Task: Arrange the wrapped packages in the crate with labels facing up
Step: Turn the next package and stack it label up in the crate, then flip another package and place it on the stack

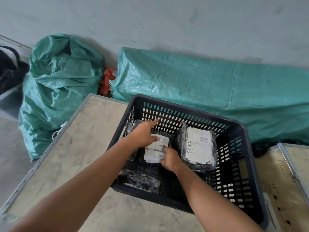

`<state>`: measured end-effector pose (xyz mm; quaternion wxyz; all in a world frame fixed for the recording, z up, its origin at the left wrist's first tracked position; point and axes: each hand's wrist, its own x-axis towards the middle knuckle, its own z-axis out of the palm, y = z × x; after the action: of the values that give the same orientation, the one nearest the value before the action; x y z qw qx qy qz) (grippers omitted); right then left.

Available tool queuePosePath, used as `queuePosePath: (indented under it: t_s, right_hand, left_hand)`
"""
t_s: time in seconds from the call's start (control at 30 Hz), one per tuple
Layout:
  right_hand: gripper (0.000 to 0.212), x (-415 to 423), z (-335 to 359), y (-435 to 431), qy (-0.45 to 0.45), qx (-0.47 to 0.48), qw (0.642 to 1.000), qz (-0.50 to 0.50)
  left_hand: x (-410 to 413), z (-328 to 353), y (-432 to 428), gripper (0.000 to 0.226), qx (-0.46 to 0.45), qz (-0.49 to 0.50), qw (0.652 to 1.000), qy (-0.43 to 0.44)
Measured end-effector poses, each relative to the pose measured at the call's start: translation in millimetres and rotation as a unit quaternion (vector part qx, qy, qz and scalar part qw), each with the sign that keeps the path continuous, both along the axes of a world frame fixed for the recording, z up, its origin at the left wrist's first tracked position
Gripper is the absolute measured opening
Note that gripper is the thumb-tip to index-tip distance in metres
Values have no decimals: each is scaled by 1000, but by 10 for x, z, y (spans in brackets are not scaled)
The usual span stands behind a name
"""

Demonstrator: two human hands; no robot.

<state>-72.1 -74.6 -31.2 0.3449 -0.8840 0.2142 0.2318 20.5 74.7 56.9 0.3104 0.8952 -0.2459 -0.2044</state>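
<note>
Inside the crate (247, 131), both my left hand (143, 134) and right hand (170, 159) grasped the middle package (154, 152), label upward. Next, I judged, seat it beside the labelled package (197, 145).

This looks like a parcel storeroom or warehouse corner. A bare grey plaster wall (167, 22) stands behind a black perforated plastic crate (242, 131), which sits on a scuffed plywood bench with metal edging (80, 139). Between crate and wall slump bulging green woven plastic sacks (58, 81). Inside the crate lie film-wrapped packages with barcode shipping labels (198, 144).
</note>
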Motion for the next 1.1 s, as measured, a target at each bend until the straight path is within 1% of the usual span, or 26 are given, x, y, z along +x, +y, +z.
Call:
queuePosePath:
  t_s: [0.07, 0.17, 0.2, 0.27, 0.33, 0.4, 0.5, 0.53, 0.63, 0.7, 0.8, 0.83, 0.9, 1.0, 1.1]
  right_hand:
    - [66, 4, 12, -7, -16, 25, 999, -25]
    - [66, 59, 127, 23, -58, 45, 996, -48]
    - [64, 99, 172, 46, -77, 52, 994, -55]
    - [59, 181, 273, 127, -118, 72, 989, -55]
    - [59, 247, 361, 240, -162, 123, 979, -31]
    - [62, 311, 429, 382, -174, 180, 968, -14]
    - [71, 346, 414, 602, -177, 205, 962, 30]
    - [74, 325, 374, 674, -174, 205, 962, 46]
    - [89, 211, 193, 794, -170, 157, 970, 81]
    - [96, 164, 131, 833, -189, 138, 971, 49]
    - [78, 208, 68, 812, -232, 119, 965, -20]
    - [76, 211, 70, 796, -236, 121, 964, -30]
    - [78, 192, 66, 762, -237, 132, 962, -29]
    - [72, 156, 62, 688, -242, 139, 960, -15]
    - [68, 143, 66, 601, -234, 168, 957, -27]
  left_hand:
    - [-39, 237, 198, 71, -78, 26, 995, -60]
    - [-95, 467, 580, 45, -156, 49, 975, -153]
    - [-105, 493, 704, 39, -168, 63, 967, -179]
    - [-93, 450, 909, 34, -157, 101, 962, -202]
    - [-92, 343, 1020, 37, -115, 135, 971, -161]
    - [-106, 208, 1067, 41, -88, 150, 980, -102]
    - [-153, 77, 1069, 46, -128, 168, 977, -38]
    - [-161, 59, 1070, 48, -143, 179, 973, -30]
    - [-192, 40, 1061, 55, -166, 193, 967, -24]
    - [-207, 31, 1062, 58, -177, 201, 963, -23]
    - [-192, 14, 1057, 58, -186, 207, 961, -14]
    - [-186, 12, 1054, 58, -187, 207, 960, -13]
    - [-180, 17, 1050, 57, -191, 209, 959, -10]
    - [-195, 42, 1050, 57, -194, 209, 958, -5]
    - [-207, 69, 1044, 53, -200, 215, 956, 5]
